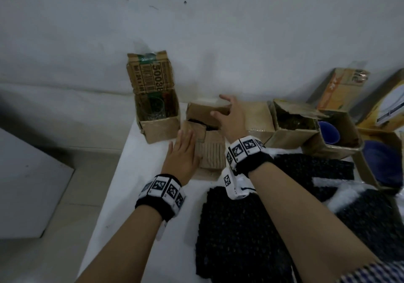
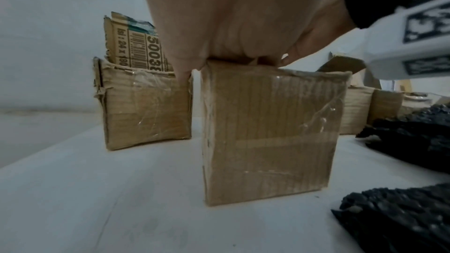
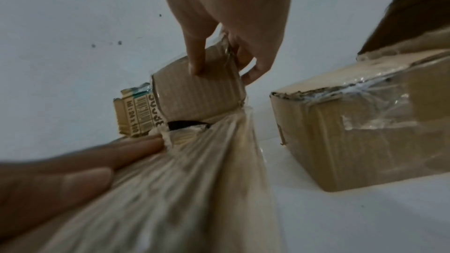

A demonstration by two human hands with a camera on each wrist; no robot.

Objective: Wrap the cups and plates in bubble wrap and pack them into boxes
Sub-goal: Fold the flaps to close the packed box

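Observation:
A small cardboard box [image 1: 213,151] stands on the white table [image 1: 131,173] before me. My left hand [image 1: 184,151] lies flat with straight fingers on the box's near flap [image 3: 170,180] and presses it down. My right hand [image 1: 228,115] pinches the raised far flap [image 3: 202,95], thumb on its front and fingers behind. Something dark [image 1: 200,122] shows in the gap between the flaps. In the left wrist view the box [image 2: 268,132] fills the middle under my palm. Black bubble wrap sheets [image 1: 240,228] lie near my right forearm.
To the left, an open box [image 1: 159,127] holds a clear glass cup [image 1: 153,111]. On the right, several open boxes hold a blue cup [image 1: 329,133], a blue plate [image 1: 380,164] and other items. A shut box [image 3: 365,141] stands beside my right hand. The wall is close behind.

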